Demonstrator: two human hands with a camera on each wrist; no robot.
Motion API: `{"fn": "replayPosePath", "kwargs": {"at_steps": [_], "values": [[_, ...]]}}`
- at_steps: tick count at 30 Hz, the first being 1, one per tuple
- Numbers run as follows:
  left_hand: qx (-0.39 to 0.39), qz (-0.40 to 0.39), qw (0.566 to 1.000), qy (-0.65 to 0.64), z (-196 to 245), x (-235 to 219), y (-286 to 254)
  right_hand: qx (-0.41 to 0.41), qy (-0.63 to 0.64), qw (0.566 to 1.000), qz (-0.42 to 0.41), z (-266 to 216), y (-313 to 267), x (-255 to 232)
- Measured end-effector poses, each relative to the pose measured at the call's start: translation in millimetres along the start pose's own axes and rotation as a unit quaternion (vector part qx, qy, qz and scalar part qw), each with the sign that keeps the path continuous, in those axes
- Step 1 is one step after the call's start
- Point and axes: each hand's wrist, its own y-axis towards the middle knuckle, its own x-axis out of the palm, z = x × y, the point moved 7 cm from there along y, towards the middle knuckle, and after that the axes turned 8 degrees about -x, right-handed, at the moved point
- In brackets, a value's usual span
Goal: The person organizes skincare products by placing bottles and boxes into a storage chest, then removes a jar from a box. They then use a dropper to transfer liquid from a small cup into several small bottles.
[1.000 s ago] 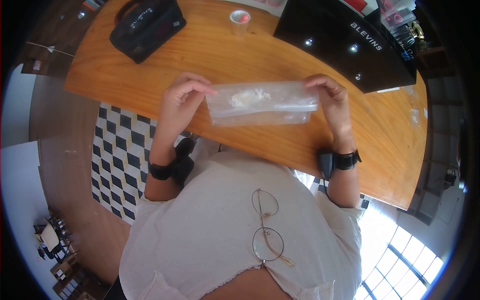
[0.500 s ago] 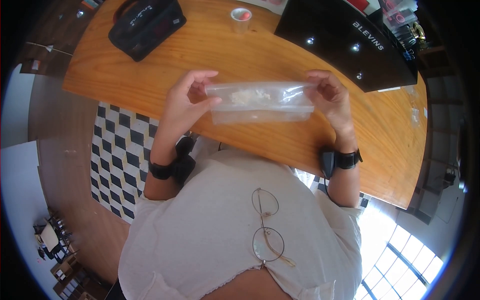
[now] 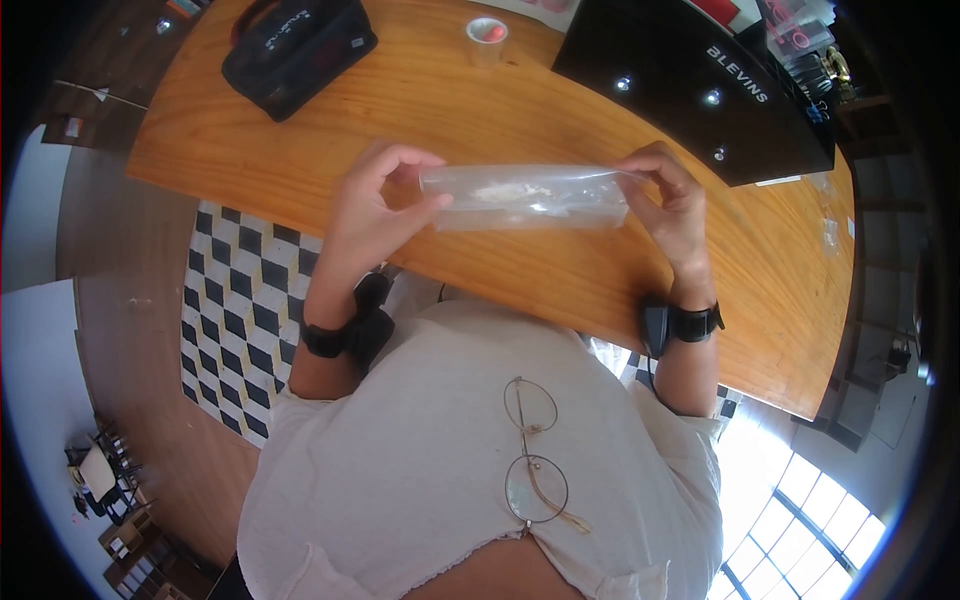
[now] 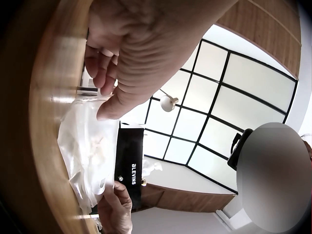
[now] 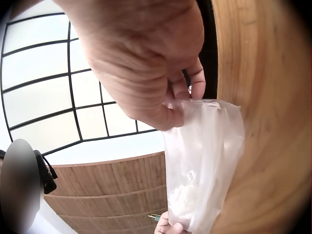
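Observation:
A clear plastic zip bag [image 3: 590, 212] is stretched lengthwise between both hands, above the front of the wooden table. Inside it lies a whitish crumbly clump [image 3: 515, 191], also visible through the plastic in the right wrist view. My left hand [image 3: 375, 205] pinches the bag's left end, with the thumb on the near side and the fingers at the upper edge. At the other end, my right hand [image 3: 675, 210] pinches the upper corner between thumb and fingers. The left wrist view shows the left thumb [image 4: 109, 108] on the plastic.
A dark bag with a handle [image 3: 300, 60] stands at the table's back left. Behind the hands is a small clear cup [image 3: 487, 45] with something pink inside. The black box marked BLEVINS [image 3: 700, 95] takes up the back right, with plastic packs [image 3: 800, 30] beyond it.
The left thumb and fingers have spread and shifted along the bag's left end; the right thumb and fingers have changed position too. The bag now looks narrower, its lower flap turned under.

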Motion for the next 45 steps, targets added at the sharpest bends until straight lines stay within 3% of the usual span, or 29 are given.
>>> {"fn": "replayPosePath", "kwargs": {"at_steps": [7,13,16,28,36,43,45], "values": [[-0.025,-0.005,0.999,-0.042,-2.0,13.6,2.9,-0.072,-0.117,0.990,-0.021,-23.7,3.8,1.5],[-0.029,-0.015,0.999,-0.036,0.9,19.4,5.1,-0.189,-0.305,0.933,-0.032,-50.5,4.7,24.0],[-0.012,-0.011,1.000,-0.023,0.7,20.3,5.5,-0.221,-0.326,0.918,-0.051,-56.8,5.1,34.5],[0.050,0.006,0.998,0.039,1.4,20.3,-7.3,-0.191,-0.253,0.930,-0.188,-59.8,-8.6,54.0],[0.105,0.004,0.994,0.010,8.4,9.6,-19.9,-0.212,-0.347,0.888,-0.214,-59.6,-12.7,69.7],[0.114,0.142,0.983,0.033,-6.8,-30.7,-29.5,-0.246,-0.430,0.836,-0.237,-70.2,-6.8,98.2],[0.109,0.162,0.981,0.017,-11.5,-40.4,-31.9,-0.229,-0.406,0.851,-0.242,-82.6,-2.3,112.2]]}}
